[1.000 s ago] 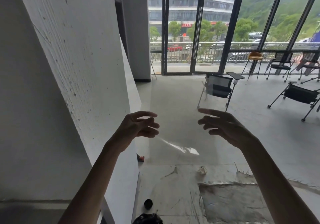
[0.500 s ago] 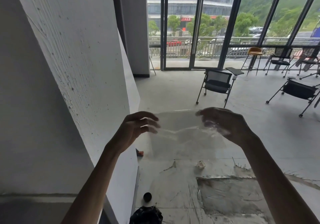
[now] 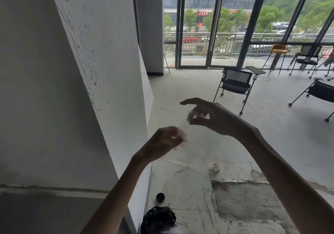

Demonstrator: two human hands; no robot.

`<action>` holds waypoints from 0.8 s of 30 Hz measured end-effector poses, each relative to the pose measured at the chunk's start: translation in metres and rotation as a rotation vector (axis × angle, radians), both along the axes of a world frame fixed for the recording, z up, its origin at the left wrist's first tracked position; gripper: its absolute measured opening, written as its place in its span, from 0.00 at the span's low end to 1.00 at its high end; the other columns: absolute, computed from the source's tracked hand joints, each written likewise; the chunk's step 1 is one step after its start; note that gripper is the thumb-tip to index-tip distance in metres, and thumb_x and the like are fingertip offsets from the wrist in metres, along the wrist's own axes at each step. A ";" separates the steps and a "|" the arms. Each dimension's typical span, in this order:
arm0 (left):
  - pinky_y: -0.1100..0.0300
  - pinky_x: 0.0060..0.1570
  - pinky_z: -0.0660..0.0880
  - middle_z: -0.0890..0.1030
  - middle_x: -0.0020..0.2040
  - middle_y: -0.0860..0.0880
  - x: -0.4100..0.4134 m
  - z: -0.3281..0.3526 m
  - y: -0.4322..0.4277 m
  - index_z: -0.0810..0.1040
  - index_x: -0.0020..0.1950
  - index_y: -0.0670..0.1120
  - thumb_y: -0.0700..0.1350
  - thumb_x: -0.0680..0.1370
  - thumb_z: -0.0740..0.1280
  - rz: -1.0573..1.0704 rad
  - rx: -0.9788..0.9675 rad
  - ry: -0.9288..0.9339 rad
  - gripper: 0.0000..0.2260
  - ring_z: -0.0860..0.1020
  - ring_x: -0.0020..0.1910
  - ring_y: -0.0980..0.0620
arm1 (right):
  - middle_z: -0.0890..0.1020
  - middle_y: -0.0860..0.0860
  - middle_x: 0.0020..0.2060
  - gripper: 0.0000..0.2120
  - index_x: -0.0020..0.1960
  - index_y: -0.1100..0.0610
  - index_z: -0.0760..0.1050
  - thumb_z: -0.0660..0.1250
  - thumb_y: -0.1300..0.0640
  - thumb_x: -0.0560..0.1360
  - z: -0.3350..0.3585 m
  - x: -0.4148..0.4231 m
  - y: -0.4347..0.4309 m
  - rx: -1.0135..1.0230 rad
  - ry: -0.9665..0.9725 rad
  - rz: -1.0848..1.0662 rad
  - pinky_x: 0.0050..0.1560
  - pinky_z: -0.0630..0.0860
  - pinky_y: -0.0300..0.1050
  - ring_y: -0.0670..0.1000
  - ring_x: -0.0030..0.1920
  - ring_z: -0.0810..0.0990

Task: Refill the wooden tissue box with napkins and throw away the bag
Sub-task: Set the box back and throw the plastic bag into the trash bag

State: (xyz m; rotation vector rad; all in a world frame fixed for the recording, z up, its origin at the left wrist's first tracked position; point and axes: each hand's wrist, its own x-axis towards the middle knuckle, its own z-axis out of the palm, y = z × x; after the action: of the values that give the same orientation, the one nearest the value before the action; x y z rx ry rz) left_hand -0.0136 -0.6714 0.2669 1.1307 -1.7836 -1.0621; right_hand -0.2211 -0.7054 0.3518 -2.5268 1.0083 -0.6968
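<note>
A clear plastic bag point(image 3: 184, 126), nearly invisible against the floor, is gathered between my two hands in front of me. My left hand point(image 3: 165, 141) is clenched on its lower part, close to the white wall. My right hand point(image 3: 209, 116) sits higher and to the right, thumb and fingers pinched on the bag's upper edge, index finger stretched out. A faint sheet of the bag hangs below the hands. The wooden tissue box and the napkins are out of view.
A black trash bag point(image 3: 157, 219) lies on the floor at the bottom, beside the white wall point(image 3: 101, 71), with a small black round object point(image 3: 160, 197) just beyond it. A crumpled scrap point(image 3: 215, 167) lies on the concrete floor. Black chairs point(image 3: 235, 83) stand before the glass doors.
The bag was stretched flat between my hands; now it is bunched. My left hand has dropped and closed into a fist, and my right hand has moved in towards it.
</note>
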 end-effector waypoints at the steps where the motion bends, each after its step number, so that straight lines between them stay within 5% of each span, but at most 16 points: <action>1: 0.47 0.47 0.80 0.84 0.50 0.44 0.000 -0.005 0.003 0.79 0.55 0.39 0.43 0.78 0.68 0.045 0.021 0.061 0.09 0.84 0.47 0.46 | 0.82 0.43 0.55 0.29 0.72 0.42 0.64 0.69 0.46 0.73 -0.003 -0.002 0.001 -0.092 -0.005 -0.083 0.57 0.77 0.52 0.45 0.54 0.79; 3: 0.46 0.45 0.80 0.85 0.48 0.43 0.003 -0.015 0.008 0.78 0.55 0.39 0.41 0.79 0.67 0.146 0.086 0.211 0.07 0.84 0.45 0.43 | 0.74 0.43 0.66 0.38 0.75 0.37 0.54 0.67 0.36 0.70 -0.020 -0.014 0.005 -0.125 -0.126 -0.318 0.67 0.68 0.53 0.47 0.66 0.70; 5: 0.46 0.45 0.80 0.85 0.48 0.42 0.009 -0.026 0.012 0.77 0.55 0.39 0.40 0.78 0.68 0.232 0.138 0.350 0.07 0.84 0.45 0.41 | 0.65 0.46 0.74 0.49 0.76 0.35 0.44 0.68 0.29 0.64 -0.051 -0.027 0.015 0.194 -0.305 -0.442 0.71 0.62 0.54 0.49 0.73 0.62; 8: 0.44 0.46 0.80 0.84 0.50 0.40 0.017 -0.040 0.017 0.77 0.55 0.41 0.40 0.77 0.69 0.278 0.199 0.429 0.08 0.84 0.45 0.39 | 0.75 0.55 0.68 0.57 0.78 0.42 0.49 0.74 0.29 0.57 -0.103 -0.026 0.030 0.830 -0.521 -0.246 0.62 0.76 0.55 0.52 0.63 0.77; 11: 0.48 0.44 0.80 0.83 0.51 0.39 0.024 -0.056 0.021 0.77 0.55 0.40 0.40 0.76 0.70 0.254 0.281 0.448 0.09 0.83 0.45 0.40 | 0.84 0.55 0.53 0.35 0.73 0.52 0.66 0.72 0.45 0.70 -0.129 -0.015 0.037 0.976 -0.611 -0.192 0.49 0.79 0.46 0.53 0.49 0.82; 13: 0.50 0.41 0.81 0.83 0.51 0.38 0.024 -0.067 0.022 0.77 0.55 0.39 0.40 0.76 0.71 0.253 0.322 0.435 0.10 0.83 0.44 0.41 | 0.84 0.56 0.51 0.25 0.70 0.51 0.71 0.68 0.50 0.73 -0.135 -0.011 0.040 0.986 -0.634 -0.233 0.48 0.78 0.45 0.53 0.47 0.81; 16: 0.52 0.38 0.81 0.82 0.51 0.37 0.022 -0.081 0.022 0.78 0.54 0.39 0.39 0.76 0.70 0.282 0.332 0.398 0.09 0.83 0.41 0.44 | 0.84 0.56 0.53 0.23 0.67 0.47 0.72 0.67 0.48 0.73 -0.145 -0.010 0.044 1.042 -0.607 -0.241 0.48 0.78 0.47 0.52 0.46 0.81; 24: 0.45 0.47 0.80 0.80 0.54 0.36 0.048 -0.108 0.034 0.75 0.61 0.38 0.39 0.76 0.69 -0.002 0.605 0.535 0.14 0.81 0.48 0.37 | 0.82 0.55 0.45 0.20 0.63 0.46 0.77 0.66 0.64 0.76 -0.181 -0.008 0.049 1.122 -0.713 -0.242 0.32 0.68 0.36 0.45 0.34 0.74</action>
State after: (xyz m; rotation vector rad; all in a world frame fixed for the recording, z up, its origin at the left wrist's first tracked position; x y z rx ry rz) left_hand 0.0342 -0.6375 0.1588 1.0364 -1.0661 -1.7796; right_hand -0.2293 -0.6563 0.1713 -1.0915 1.0056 -0.7147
